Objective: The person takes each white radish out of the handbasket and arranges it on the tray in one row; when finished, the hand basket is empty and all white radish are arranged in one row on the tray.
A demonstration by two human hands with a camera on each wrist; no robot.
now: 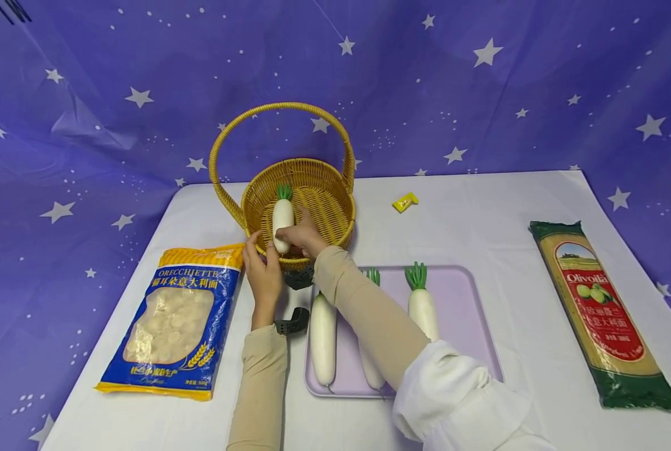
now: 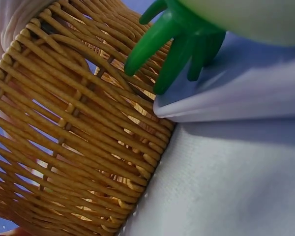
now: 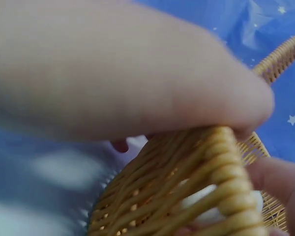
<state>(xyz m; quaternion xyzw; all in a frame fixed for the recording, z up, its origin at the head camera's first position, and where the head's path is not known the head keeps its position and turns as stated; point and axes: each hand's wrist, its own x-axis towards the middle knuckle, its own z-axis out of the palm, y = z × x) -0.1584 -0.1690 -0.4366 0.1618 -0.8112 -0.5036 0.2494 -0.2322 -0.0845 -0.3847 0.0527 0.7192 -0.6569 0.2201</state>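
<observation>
A round wicker basket (image 1: pixel 326 213) with a tall hooped handle stands at the back of the table. Inside it, leaves pointing away, lies a white radish (image 1: pixel 282 216) with a short green top. My right hand (image 1: pixel 304 237) reaches over the near rim and grips this radish, thumb across its lower part. At the basket's near left rim, my left hand (image 1: pixel 264 279) holds the edge. Woven basket side (image 2: pixel 78 123) fills much of the left wrist view, with green radish leaves (image 2: pixel 182 39) beside it. A blurred piece of hand covers much of the right wrist view.
Three more white radishes lie on a lilac tray (image 1: pixel 465 326), partly under my right sleeve (image 1: pixel 369 307). A blue and yellow orecchiette bag (image 1: pixel 171 322) is at left, a long spaghetti pack (image 1: pixel 603 313) at right. A small yellow wrapped sweet (image 1: pixel 405 202) sits behind the tray.
</observation>
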